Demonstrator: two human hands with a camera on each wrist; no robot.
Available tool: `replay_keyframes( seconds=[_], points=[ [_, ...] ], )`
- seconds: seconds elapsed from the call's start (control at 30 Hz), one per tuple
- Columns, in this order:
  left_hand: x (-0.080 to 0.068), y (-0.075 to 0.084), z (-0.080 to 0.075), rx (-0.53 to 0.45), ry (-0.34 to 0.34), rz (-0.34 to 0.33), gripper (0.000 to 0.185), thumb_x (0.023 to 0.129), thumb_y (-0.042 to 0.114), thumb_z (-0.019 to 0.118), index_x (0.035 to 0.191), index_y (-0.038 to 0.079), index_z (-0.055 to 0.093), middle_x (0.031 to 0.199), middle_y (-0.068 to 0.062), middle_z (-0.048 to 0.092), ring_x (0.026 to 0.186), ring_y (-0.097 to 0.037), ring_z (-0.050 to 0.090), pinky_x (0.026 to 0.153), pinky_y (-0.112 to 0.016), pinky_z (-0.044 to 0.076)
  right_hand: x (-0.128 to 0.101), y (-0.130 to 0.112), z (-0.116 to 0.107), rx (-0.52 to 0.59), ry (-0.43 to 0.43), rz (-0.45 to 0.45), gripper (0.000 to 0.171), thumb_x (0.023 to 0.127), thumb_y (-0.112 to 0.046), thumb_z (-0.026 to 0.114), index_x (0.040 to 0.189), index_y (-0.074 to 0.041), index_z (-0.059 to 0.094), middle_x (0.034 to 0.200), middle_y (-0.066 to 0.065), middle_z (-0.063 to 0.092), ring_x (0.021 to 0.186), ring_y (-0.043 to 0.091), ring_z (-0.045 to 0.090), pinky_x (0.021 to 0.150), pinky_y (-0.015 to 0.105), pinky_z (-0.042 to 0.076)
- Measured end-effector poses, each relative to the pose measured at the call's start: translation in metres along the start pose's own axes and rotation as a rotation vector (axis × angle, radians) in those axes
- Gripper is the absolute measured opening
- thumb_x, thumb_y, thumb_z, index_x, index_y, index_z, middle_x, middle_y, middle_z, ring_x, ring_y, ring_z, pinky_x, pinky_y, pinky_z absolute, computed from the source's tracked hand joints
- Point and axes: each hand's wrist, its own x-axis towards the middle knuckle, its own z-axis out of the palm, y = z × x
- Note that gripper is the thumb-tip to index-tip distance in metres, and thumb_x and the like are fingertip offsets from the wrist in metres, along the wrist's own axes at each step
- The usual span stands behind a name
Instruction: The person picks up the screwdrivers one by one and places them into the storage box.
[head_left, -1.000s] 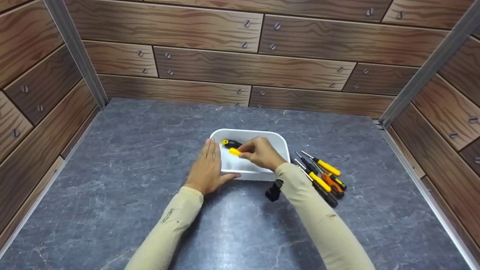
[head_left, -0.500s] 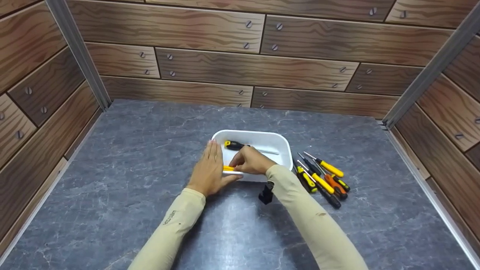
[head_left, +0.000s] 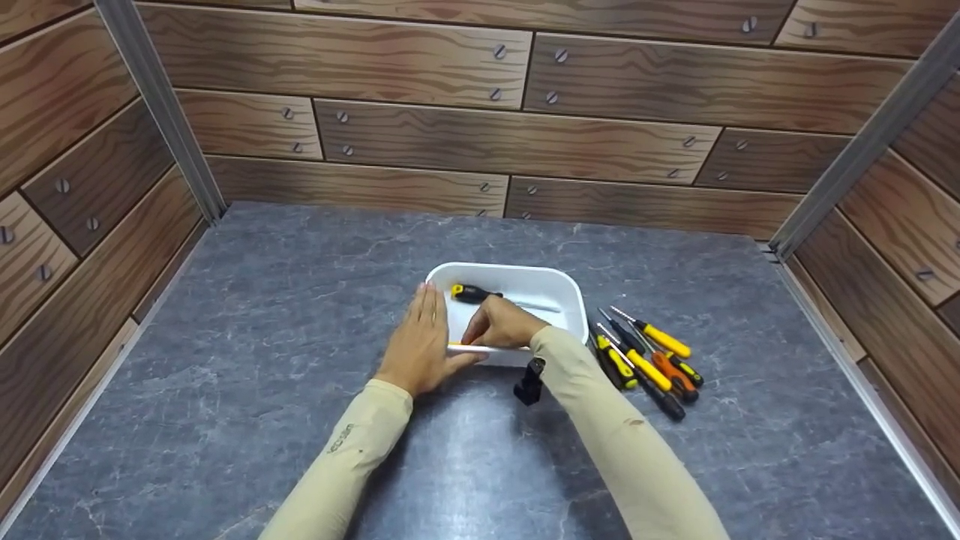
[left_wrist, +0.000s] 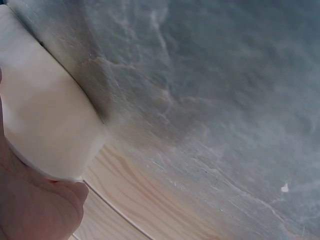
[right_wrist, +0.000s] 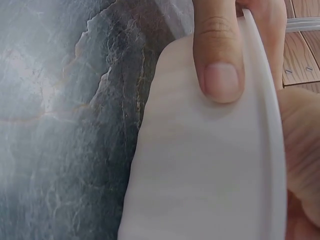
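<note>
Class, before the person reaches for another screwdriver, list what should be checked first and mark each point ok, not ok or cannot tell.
1. White tray steadied: ok; left hand lies flat against its left end.
2. Right hand free: cannot tell; its fingers curl over the near rim and a yellow handle barely shows there.
3. Room in tray: ok; one black-and-yellow screwdriver lies inside.
4. Loose screwdrivers reachable: ok; they lie on the table right of the tray.
5. Path clear: ok; only table between.
</note>
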Motion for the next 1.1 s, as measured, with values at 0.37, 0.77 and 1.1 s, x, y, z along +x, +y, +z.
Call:
replay_keyframes(
  seconds=[0.37, 0.77, 1.1],
  points=[
    [0.000, 0.001, -0.001, -0.018, -0.004, 0.001, 0.117, 0.088, 0.074, 0.056, 0.148, -0.022, 0.027, 0.153, -0.040, 0.029, 0.147, -0.048, 0.026, 0.122, -0.049, 0.024, -0.004, 0.002, -0.001, 0.010, -0.002, 0.009, 0.008, 0.082, 0.004, 0.077, 0.090, 0.006, 0.079, 0.088, 0.016, 0.077, 0.070, 0.000, 0.061, 0.066, 0.015, 0.050],
    [0.001, 0.002, 0.000, 0.008, -0.028, -0.010, 0.116, 0.089, 0.076, 0.052, 0.149, -0.020, 0.027, 0.155, -0.039, 0.027, 0.147, -0.048, 0.025, 0.121, -0.051, 0.025, -0.017, 0.006, -0.011, 0.005, 0.083, -0.029, 0.014, 0.086, 0.002, 0.073, 0.097, 0.009, 0.076, 0.092, 0.018, 0.076, 0.079, 0.007, 0.066, 0.076, 0.021, 0.055],
    [0.000, 0.002, -0.002, 0.001, -0.069, -0.031, 0.117, 0.089, 0.077, 0.050, 0.151, -0.018, 0.024, 0.158, -0.038, 0.021, 0.149, -0.047, 0.020, 0.123, -0.048, 0.019, -0.050, 0.012, -0.031, -0.003, 0.445, -0.073, 0.013, 0.088, 0.005, 0.070, 0.099, 0.009, 0.075, 0.094, 0.018, 0.076, 0.084, 0.029, 0.071, 0.078, 0.034, 0.059]
  ],
)
